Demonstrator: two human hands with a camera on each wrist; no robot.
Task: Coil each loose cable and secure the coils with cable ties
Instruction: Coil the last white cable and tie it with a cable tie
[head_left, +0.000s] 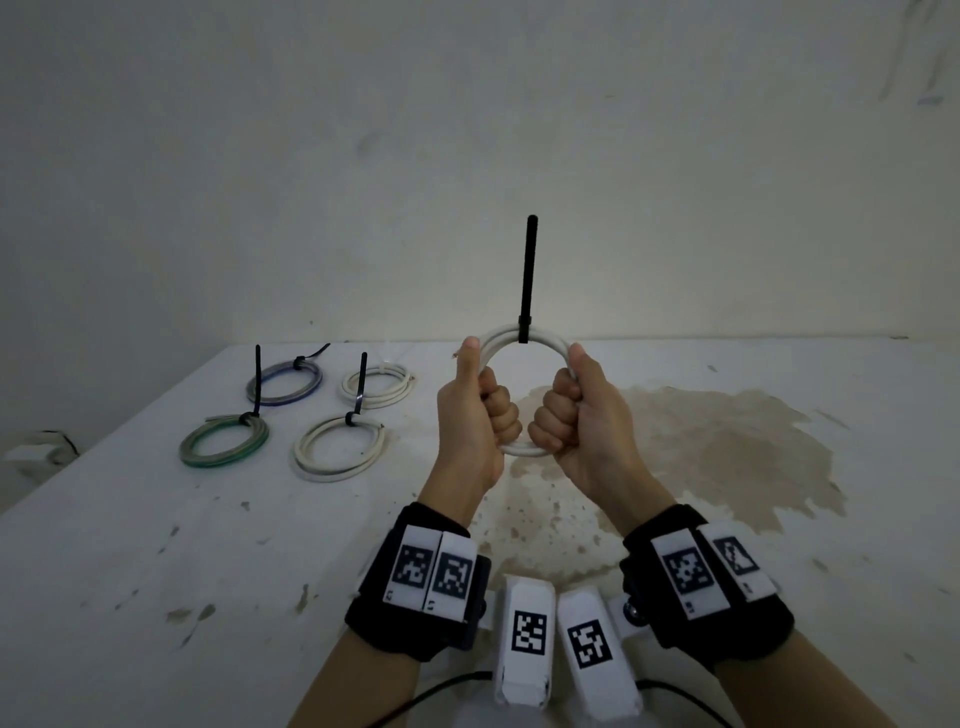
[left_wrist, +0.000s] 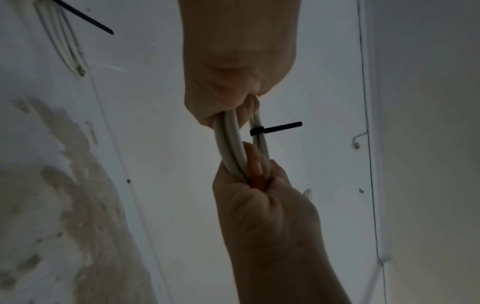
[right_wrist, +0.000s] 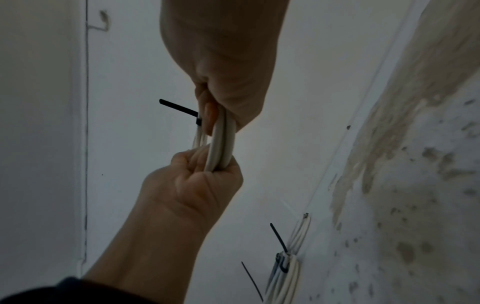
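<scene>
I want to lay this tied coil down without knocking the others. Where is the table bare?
Both hands, left hand and right hand, hold the white coil above the table. Bare: the near-left area before the green coil, and the stained patch right. Crowded: far left, four tied coils.

A white cable coil was gripped edge-on between the right hand at the top and the left hand below. A black cable tie was seen projecting sideways from it. Tied coils were laid on the stained surface.
</scene>
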